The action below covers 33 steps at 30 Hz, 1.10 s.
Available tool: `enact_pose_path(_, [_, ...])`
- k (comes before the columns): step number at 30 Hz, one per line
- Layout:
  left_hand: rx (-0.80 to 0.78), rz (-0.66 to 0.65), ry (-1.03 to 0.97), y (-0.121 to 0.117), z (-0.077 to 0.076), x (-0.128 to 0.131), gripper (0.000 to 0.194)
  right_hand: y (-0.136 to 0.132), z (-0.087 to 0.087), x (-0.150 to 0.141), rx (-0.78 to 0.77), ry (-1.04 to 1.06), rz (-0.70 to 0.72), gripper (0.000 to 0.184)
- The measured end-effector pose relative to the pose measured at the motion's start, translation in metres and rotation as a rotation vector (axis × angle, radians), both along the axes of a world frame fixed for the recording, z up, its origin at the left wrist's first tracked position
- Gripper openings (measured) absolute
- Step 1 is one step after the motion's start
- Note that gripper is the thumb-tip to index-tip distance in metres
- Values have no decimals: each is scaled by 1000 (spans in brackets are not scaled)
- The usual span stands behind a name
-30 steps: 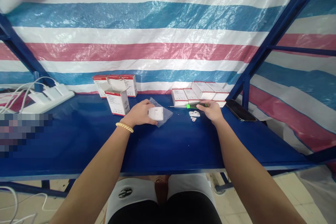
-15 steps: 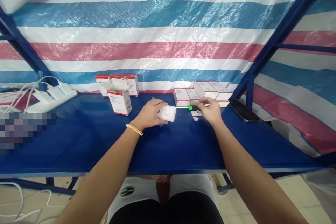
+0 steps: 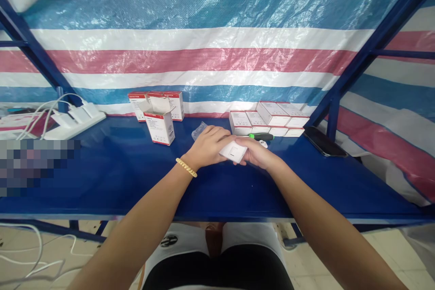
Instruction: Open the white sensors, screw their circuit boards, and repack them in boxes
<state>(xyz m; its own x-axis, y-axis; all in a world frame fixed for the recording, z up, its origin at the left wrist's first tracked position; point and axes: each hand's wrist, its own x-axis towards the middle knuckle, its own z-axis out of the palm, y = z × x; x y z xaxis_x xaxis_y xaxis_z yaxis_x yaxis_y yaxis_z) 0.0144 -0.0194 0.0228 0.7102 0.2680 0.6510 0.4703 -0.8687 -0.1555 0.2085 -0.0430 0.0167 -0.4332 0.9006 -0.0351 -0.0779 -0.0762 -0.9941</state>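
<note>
My left hand (image 3: 210,146) is closed around one end of a small white plastic device (image 3: 234,151). From the other side, my right hand (image 3: 255,152) grips the same device, its thumb on top and its fingers underneath. A square outline shows on the device's upper face. Just beyond my right hand lies a screwdriver (image 3: 261,137) with a green and black handle. Small white parts (image 3: 263,144) sit beside it, partly hidden by that hand. A crumpled clear plastic bag (image 3: 198,131) lies behind my left fingers.
An open white and red carton (image 3: 159,129) stands at the left before similar boxes. More small cartons (image 3: 272,115) are stacked at the back right, near a black phone (image 3: 325,141). A white power strip (image 3: 76,123) with plugged chargers occupies the far left of the blue table (image 3: 231,199).
My right hand has left the small parts near the screwdriver and come left onto the white device. My left hand still holds it, now turned somewhat. The view has shifted slightly.
</note>
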Motion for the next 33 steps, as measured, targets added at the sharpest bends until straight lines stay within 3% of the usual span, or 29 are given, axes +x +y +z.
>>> enact_pose_path(3, [32,-3,-5,0,-1,3,51,-1,3,5,-66,83,25,29])
enact_pose_path(7, [52,75,-91,-2,-2,3,54,-3,8,12,-107,141,61,30])
enact_pose_path(9, [-17,93,-117,-2,-1,1,68,-4,10,15,-99,117,96,34])
enact_pose_path(12, [-254,42,-136,0,0,-4,83,-4,10,21,-78,37,103,42])
enact_pose_path(15, [-429,-56,-169,1,-1,-6,57,-3,9,24,-18,-36,95,59])
enact_pose_path(17, [-419,-88,-193,-1,-1,-4,45,-3,8,23,41,-76,89,62])
enact_pose_path(20, [-370,-86,-208,-5,1,-1,41,-3,10,21,118,-120,50,52])
enact_pose_path(22, [-425,-115,-209,-5,3,-2,54,-3,12,21,125,-159,35,50])
enact_pose_path(24, [-570,-168,-211,-1,5,-9,80,-3,14,24,101,-220,44,53])
enact_pose_path(25, [-657,-177,-221,1,5,-12,81,-3,14,25,95,-256,52,55])
enact_pose_path(28, [-843,0,-211,8,4,-22,53,-3,15,30,136,-364,56,58])
enact_pose_path(33, [-697,500,-24,12,0,-25,66,-3,12,25,252,-549,32,61])
